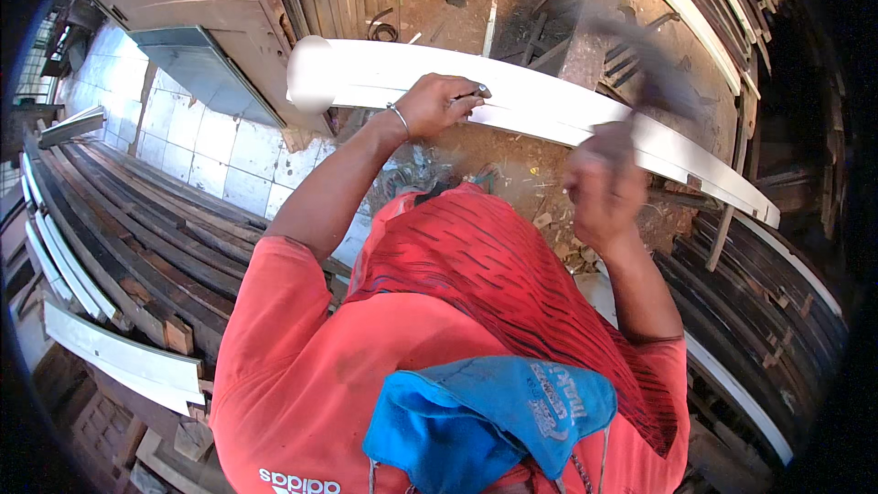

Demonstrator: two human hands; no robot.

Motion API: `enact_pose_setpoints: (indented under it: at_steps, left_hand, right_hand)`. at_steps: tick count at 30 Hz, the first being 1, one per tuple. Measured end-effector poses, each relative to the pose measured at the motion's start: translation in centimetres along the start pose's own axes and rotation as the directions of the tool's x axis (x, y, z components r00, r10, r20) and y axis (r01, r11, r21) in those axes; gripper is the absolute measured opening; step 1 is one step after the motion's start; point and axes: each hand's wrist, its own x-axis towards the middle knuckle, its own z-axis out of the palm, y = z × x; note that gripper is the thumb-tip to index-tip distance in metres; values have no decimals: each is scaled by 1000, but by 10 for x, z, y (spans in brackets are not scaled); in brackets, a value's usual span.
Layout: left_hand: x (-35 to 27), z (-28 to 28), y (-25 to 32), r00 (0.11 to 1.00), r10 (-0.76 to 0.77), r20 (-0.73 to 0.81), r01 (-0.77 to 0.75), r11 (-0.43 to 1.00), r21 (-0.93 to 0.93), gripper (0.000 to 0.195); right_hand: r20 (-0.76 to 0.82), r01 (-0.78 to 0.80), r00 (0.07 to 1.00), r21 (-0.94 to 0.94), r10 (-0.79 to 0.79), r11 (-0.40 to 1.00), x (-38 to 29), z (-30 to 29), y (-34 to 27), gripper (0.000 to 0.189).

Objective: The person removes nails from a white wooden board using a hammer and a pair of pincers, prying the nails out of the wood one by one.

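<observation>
A long white-painted board (549,99) lies across in front of me, bent by the lens. On its near edge rests my left hand (439,104), a bracelet at the wrist, pinching a small metal piece (482,91), perhaps a nail or a punch; its lower end is hidden by the fingers. My right hand (607,185) is closed round the handle of a blurred tool that looks like a hammer (645,68), raised above the board's right part. The motion blur hides the exact shape of its head.
A panelled wooden door (206,7) and a glass-like pane (212,75) stand at upper left. Stacked timber (151,219) fills the left side, with dark boards (748,295) at right. Wood scraps (549,226) litter the floor. A wooden beam (593,34) lies beyond the white board.
</observation>
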Motion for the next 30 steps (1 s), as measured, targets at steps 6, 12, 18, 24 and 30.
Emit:
enact_pose_setpoints:
  at_steps: [6, 12, 18, 24, 30]
  left_hand:
    - [-1, -5, 6, 996, -79, 27, 76, 992, 96, 26]
    - [3, 0, 1, 999, 42, -2, -42, 998, 42, 26]
    - [5, 7, 13, 994, -41, -100, 40, 999, -12, 29]
    - [56, 43, 28, 939, -42, -341, -58, 959, -278, 30]
    - [66, 47, 34, 835, -222, -504, 150, 972, -179, 54]
  right_hand:
    - [298, -353, 884, -76, 359, 932, 17, -18, -32, 31]
    - [134, -38, 989, -177, 62, 984, 0, -4, 16, 34]
    - [206, -564, 806, -22, 556, 826, 21, -11, 59, 43]
    - [-137, -305, 947, -107, 290, 946, 85, 26, 226, 66]
    - [209, -280, 857, -579, 471, 766, 112, 34, 221, 79]
